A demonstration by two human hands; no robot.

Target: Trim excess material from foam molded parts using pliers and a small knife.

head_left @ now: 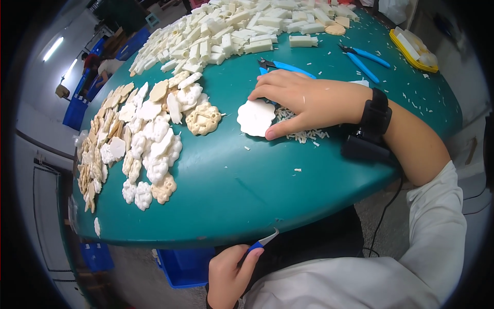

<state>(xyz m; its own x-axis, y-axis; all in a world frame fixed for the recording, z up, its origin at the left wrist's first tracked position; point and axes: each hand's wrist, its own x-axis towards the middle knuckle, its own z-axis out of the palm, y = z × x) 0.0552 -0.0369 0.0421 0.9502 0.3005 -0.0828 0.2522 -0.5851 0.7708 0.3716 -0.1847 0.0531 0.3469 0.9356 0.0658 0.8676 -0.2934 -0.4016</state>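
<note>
My right hand [303, 100] reaches over the green table with its thumb and fingers at the edges of a flat white scalloped plastic piece [256, 118], which lies on or just above the tabletop. Small pale plastic scraps [309, 135] are scattered beneath and beside that palm. Below the table's near edge, my left hand [229, 275] is closed around a blue-handled tool with a bent metal tip [266, 239] that points up and right. A beige scalloped piece [204, 119] rests just left of the white one.
White and beige scalloped pieces [154, 147] are heaped on the left of the table [231, 206]. Pale rectangular plastic parts [226, 33] pile up at the back. Blue-handled nippers [364, 62] and a yellow tray [416, 50] lie at right. A blue bin [185, 268] stands below the edge.
</note>
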